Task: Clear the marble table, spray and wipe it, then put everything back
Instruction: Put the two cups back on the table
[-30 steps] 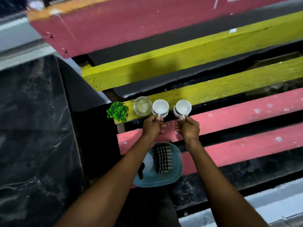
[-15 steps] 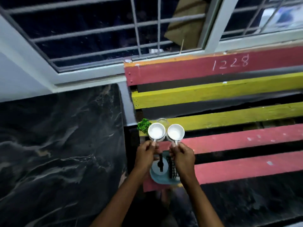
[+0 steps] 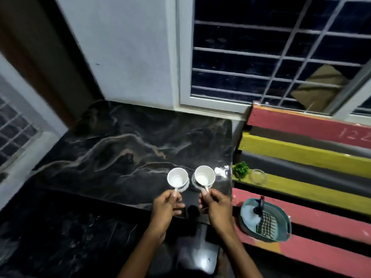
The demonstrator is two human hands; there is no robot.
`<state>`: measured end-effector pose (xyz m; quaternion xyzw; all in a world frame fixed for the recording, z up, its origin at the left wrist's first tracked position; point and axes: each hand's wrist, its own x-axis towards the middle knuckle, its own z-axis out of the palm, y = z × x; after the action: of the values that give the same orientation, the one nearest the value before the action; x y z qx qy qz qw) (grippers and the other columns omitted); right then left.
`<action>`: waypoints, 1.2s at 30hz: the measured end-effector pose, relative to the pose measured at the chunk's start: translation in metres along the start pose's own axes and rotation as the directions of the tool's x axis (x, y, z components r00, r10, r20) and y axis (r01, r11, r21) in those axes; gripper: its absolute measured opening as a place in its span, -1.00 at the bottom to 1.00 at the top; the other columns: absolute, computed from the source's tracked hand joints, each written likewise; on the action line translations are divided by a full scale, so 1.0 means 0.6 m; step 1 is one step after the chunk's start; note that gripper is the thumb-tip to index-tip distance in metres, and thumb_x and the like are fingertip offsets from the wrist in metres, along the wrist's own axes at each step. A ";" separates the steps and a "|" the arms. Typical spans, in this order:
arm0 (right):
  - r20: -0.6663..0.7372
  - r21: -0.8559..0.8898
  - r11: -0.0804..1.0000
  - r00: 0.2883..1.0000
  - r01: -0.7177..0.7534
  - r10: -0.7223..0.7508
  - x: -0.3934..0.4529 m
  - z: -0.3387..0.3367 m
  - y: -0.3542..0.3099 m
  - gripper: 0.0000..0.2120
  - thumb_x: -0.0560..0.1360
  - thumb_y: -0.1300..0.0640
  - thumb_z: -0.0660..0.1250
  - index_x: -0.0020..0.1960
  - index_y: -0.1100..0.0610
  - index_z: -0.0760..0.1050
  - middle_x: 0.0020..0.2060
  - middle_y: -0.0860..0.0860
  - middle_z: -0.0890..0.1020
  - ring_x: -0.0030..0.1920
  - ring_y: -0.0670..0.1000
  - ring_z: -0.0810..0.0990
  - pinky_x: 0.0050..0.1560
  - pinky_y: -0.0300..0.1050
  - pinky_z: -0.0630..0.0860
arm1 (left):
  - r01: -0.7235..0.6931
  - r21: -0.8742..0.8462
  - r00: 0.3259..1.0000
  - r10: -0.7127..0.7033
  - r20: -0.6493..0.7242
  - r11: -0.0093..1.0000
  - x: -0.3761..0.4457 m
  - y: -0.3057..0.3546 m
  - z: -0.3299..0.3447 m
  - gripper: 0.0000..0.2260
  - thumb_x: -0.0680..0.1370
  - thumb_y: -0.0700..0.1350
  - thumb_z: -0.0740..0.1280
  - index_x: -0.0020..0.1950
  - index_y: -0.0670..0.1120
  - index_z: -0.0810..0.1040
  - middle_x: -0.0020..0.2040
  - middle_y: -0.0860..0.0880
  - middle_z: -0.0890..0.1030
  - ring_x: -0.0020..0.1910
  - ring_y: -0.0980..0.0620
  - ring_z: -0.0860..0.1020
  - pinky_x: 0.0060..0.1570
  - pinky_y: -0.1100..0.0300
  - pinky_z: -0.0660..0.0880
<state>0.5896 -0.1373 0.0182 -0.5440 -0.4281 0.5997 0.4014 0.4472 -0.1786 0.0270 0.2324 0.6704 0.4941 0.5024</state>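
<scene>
Home corner, marble table [image 3: 120,149], barred window [image 3: 271,57], painted slat bench [image 3: 311,157], dark tiled floor [image 3: 50,237]

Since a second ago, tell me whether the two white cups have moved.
Yes. The two white cups, held by the left hand and right hand, went leftward from over the bench to over the marble table.

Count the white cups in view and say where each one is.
2. The left cup is held by its handle in the left hand, the right cup in the right hand, both over the marble table. None looks hidden.
</scene>
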 end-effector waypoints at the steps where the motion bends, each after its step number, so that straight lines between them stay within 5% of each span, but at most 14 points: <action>1: 0.035 0.002 1.000 0.999 -0.001 0.001 -0.011 0.028 0.001 -0.69 0.62 0.32 0.32 -0.30 0.17 0.49 -0.43 0.05 0.54 -0.44 -0.05 0.45 -0.43 -0.24 0.39 | 0.003 -0.009 1.000 -0.003 -0.027 1.000 -0.006 -0.001 -0.031 -0.79 0.65 -0.17 0.20 -0.14 -0.11 0.54 -0.21 -0.07 0.58 -0.26 -0.01 0.59 -0.29 0.22 0.47; 8: 0.279 -0.067 0.998 0.959 -0.020 0.038 -0.063 0.222 0.001 -0.70 0.62 0.30 0.31 -0.29 0.17 0.50 -0.41 0.07 0.54 -0.38 -0.01 0.45 -0.38 -0.25 0.39 | -0.010 -0.071 0.971 -0.007 -0.239 0.997 -0.032 -0.004 -0.238 -0.76 0.65 -0.20 0.19 -0.17 -0.11 0.53 -0.25 -0.04 0.58 -0.34 0.04 0.56 -0.37 0.28 0.44; 16: 0.391 -0.168 0.985 0.916 -0.028 0.093 -0.033 0.397 0.014 -0.71 0.62 0.25 0.34 -0.29 0.18 0.54 -0.41 0.05 0.57 -0.36 -0.02 0.47 -0.32 -0.20 0.42 | -0.002 -0.109 0.938 -0.036 -0.346 0.994 0.024 0.001 -0.395 -0.75 0.65 -0.18 0.18 -0.18 -0.12 0.54 -0.23 -0.07 0.60 -0.33 0.03 0.59 -0.33 0.23 0.47; 23: 0.355 -0.140 0.984 0.922 -0.112 0.155 0.049 0.566 0.028 -0.69 0.61 0.30 0.33 -0.31 0.15 0.56 -0.42 0.04 0.58 -0.34 0.04 0.48 -0.24 -0.06 0.45 | 0.041 -0.085 0.939 -0.067 -0.336 0.996 0.148 0.043 -0.528 -0.75 0.65 -0.18 0.18 -0.18 -0.12 0.53 -0.22 -0.09 0.57 -0.31 0.01 0.58 -0.34 0.25 0.46; 36: 0.231 -0.117 0.986 0.963 -0.115 0.140 0.181 0.795 -0.002 -0.70 0.62 0.27 0.33 -0.28 0.16 0.58 -0.41 0.04 0.58 -0.34 0.01 0.50 -0.32 -0.16 0.44 | 0.117 -0.082 0.947 -0.136 -0.292 0.990 0.360 0.142 -0.731 -0.78 0.64 -0.19 0.21 -0.16 -0.10 0.56 -0.24 -0.08 0.60 -0.29 -0.06 0.59 -0.33 0.20 0.46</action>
<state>0.1049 -0.0707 0.0055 -0.5143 -0.4674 0.6627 0.2792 -0.0486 -0.1578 0.0105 0.0959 0.7357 0.5111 0.4340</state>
